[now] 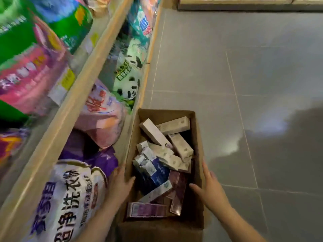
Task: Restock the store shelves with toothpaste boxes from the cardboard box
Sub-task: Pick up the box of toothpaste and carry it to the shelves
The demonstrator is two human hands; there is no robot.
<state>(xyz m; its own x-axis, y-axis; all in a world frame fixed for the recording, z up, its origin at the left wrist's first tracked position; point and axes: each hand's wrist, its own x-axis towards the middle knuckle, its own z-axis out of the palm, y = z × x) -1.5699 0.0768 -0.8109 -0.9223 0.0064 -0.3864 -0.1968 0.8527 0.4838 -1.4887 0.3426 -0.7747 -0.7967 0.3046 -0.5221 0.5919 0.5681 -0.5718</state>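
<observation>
An open cardboard box (196, 133) stands on the floor against the foot of the shelves. Several toothpaste boxes lie jumbled inside: white ones (172, 126) at the far end, a blue one (157, 173) in the middle, purple ones (146, 209) at the near end. My left hand (120, 184) holds the box's left wall, with the thumb inside and the fingers outside. My right hand (209, 187) holds the right wall the same way, with the thumb inside the box and straight fingers along the outside.
Wooden shelves (73, 95) run along the left, filled with soft packs: a white detergent bag (70, 198), purple and pink bags, panda-print tissue packs (129, 84). Grey tiled floor (244, 75) spreads to the right. Another shelf base (244, 6) lies across the aisle.
</observation>
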